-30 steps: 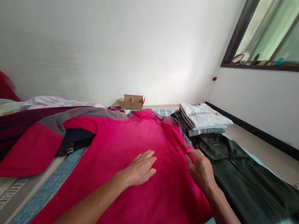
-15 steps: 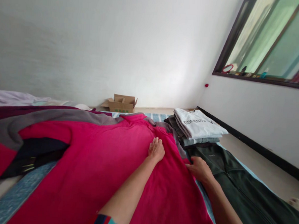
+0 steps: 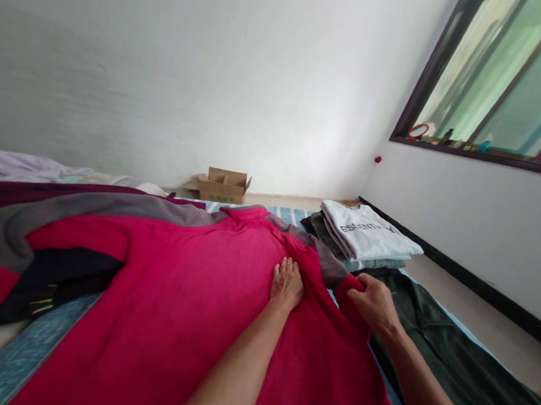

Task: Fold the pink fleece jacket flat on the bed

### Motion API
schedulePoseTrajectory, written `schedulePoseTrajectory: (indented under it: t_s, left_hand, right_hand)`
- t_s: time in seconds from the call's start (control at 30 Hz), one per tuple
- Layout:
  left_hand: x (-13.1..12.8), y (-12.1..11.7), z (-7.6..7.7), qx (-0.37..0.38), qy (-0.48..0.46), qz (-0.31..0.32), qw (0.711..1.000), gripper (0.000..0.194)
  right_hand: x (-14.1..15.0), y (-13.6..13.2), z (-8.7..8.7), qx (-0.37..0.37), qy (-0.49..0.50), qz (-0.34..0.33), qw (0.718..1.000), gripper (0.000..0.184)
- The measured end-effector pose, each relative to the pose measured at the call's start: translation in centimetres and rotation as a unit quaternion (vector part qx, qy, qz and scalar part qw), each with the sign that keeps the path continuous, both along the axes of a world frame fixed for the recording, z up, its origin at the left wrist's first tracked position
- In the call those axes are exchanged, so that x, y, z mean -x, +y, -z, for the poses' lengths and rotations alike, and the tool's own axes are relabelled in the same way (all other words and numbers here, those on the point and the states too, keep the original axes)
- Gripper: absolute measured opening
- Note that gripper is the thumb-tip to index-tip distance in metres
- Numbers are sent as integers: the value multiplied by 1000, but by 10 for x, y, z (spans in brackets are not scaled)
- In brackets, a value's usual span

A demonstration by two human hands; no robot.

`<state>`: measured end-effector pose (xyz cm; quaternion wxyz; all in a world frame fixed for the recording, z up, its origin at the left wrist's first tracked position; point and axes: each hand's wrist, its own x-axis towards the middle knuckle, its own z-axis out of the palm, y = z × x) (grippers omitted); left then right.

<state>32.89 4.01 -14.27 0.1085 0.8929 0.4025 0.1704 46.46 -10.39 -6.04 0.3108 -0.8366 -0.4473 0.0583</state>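
Note:
A bright pink jacket (image 3: 191,295) with grey shoulder and sleeve panels lies spread out, its collar toward the wall. My left hand (image 3: 287,283) presses on its upper right part, palm down, with the fingers laid out on the cloth. At the right side, my right hand (image 3: 374,300) pinches the pink part of the jacket's right sleeve and holds it slightly raised. The other sleeve stretches off to the left, over dark clothing (image 3: 71,270).
Right of the jacket lies a dark green garment (image 3: 431,334). Behind it sits a stack of folded clothes topped by a white printed shirt (image 3: 365,229). A cardboard box (image 3: 223,186) stands by the wall. Blue patterned bedding (image 3: 37,341) shows underneath.
My right hand has drawn the sleeve outward and up, so more of its grey panel shows. My left hand stays on the jacket, fingers now flatter. The view has shifted slightly.

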Motion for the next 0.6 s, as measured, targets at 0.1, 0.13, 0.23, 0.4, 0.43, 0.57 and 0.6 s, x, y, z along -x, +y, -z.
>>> schedulePoseTrajectory:
  t_s: [0.1,0.13,0.23,0.4,0.43,0.57,0.6]
  left_hand:
    - [-1,1,1,8,4,-3,1000,50]
    - [-1,1,2,10,3,-4,1000,51]
    - [-3,0,2,14,7,-14,1000,54]
    - [-6,-1,2,-13,48,-30,998,54]
    - [-7,-1,2,-19,54,-31,998,54]
    - [-7,0,3,-28,69,-35,997,53]
    - [-7,-1,2,-26,72,-34,996,54]
  right_hand:
    - [-9,11,-30,3,-63,25,998,8]
    - [-13,17,-42,4,-79,26,997,9]
    - [-21,36,-78,-15,-119,37,992,12]
    - [-28,65,-133,-27,-240,81,967,28]
    - [-30,70,-140,-17,-259,84,962,31]
    - [-47,86,-151,21,-264,102,959,38]
    - [-53,89,-151,33,-256,107,960,37]
